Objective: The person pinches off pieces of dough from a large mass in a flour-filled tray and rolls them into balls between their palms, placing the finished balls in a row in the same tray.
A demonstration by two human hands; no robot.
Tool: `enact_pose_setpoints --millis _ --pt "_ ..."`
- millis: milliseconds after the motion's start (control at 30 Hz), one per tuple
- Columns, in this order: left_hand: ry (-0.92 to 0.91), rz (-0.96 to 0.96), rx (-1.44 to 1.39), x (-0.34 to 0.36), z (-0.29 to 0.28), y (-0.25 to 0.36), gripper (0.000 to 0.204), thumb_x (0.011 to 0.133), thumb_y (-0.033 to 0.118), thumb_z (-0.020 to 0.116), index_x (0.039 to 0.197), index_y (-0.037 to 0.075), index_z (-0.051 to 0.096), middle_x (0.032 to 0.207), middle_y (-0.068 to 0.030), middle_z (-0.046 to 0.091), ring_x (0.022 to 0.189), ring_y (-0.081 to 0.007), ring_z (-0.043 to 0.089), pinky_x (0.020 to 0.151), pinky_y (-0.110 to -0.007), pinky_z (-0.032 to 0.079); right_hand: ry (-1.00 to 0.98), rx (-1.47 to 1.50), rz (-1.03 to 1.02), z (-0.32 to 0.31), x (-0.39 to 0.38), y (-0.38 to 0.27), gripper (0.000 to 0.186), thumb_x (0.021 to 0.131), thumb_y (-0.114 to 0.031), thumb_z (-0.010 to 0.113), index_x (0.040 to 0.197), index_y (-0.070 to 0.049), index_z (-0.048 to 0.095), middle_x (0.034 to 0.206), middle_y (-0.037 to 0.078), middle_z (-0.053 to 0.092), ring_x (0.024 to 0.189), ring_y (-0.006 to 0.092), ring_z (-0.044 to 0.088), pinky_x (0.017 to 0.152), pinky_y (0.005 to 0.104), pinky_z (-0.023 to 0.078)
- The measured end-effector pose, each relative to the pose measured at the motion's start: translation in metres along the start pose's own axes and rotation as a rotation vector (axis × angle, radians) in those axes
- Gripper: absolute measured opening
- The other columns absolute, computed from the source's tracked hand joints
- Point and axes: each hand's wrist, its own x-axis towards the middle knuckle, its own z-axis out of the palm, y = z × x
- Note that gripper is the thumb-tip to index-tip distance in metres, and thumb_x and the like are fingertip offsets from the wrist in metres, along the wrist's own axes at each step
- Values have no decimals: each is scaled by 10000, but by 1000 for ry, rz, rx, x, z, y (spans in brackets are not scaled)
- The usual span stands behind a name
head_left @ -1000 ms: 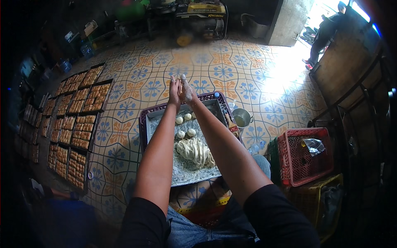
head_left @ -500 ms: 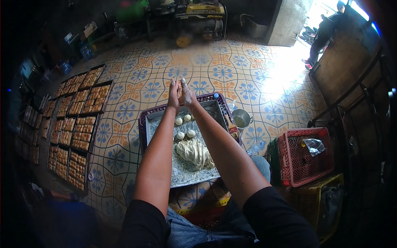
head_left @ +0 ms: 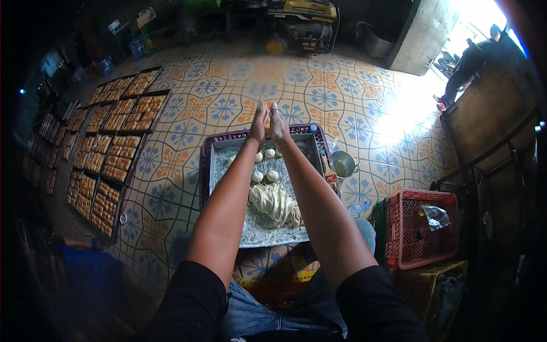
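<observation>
Both my hands reach out over the far edge of a floured metal tray (head_left: 273, 240), palms facing each other. My left hand (head_left: 258, 122) and my right hand (head_left: 278, 122) are dusted white, fingers stretched forward, with a narrow gap between them. I see nothing held in that gap. Nearer me in the tray lies a large, soft, folded mass of dough (head_left: 272, 204). Beyond it sit several small round dough balls (head_left: 272, 175), some partly hidden by my forearms. The tray rests on a purple plastic crate (head_left: 206, 149).
A brush (head_left: 331, 178) lies on the crate's right rim, beside a metal pot (head_left: 343, 163). Red (head_left: 403, 228) and yellow crates stand at right. Baking trays of browned bread (head_left: 118, 158) cover the left floor. A machine (head_left: 305, 27) stands at the back; a person (head_left: 468, 65) is by the doorway.
The whole view has shifted, so the tray and floor sit further right. My hands stay stretched out over the tray's far edge, and more of the far dough balls shows between my forearms.
</observation>
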Motion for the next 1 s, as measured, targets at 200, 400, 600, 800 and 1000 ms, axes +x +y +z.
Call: enact_pose_setpoints --millis 200,400,600,800,1000 --pt "61 48 -1 -12 -17 -14 1058 953 792 318 1611 -15 123 1668 -171 222 1527 -273 264 1233 -387 208 -66 256 354 6 -28 -51 636 1058 -482 427 1520 -46 405 1384 256 587 1231 388 607 998 397 488" --pt "1 67 -37 -3 18 6 1065 948 794 334 1608 -17 136 1666 -164 235 1522 -258 277 1230 -383 217 91 327 232 -13 -18 -59 672 1055 -588 371 1361 -22 564 1205 258 667 1097 371 660 929 421 502" --pt "60 121 61 -16 -27 28 1050 951 792 322 1609 -7 146 1681 -162 195 1548 -258 218 1243 -391 182 16 421 385 19 -31 -115 670 1051 -606 334 1287 -47 619 1131 265 690 1043 418 664 883 444 514" --pt "146 46 92 -17 11 16 838 1013 667 387 1590 63 311 1602 -127 386 1482 -224 352 1163 -366 338 208 35 252 -17 -38 -105 563 1054 -520 416 1248 -45 649 1034 255 706 1028 411 669 883 451 510" --pt "108 -7 -36 -11 -27 11 743 1033 654 347 1404 37 531 1224 -109 661 1080 -206 649 932 -320 496 205 113 -197 7 -55 -139 371 1055 -319 496 1241 -40 655 1185 224 678 1128 392 644 948 424 493"
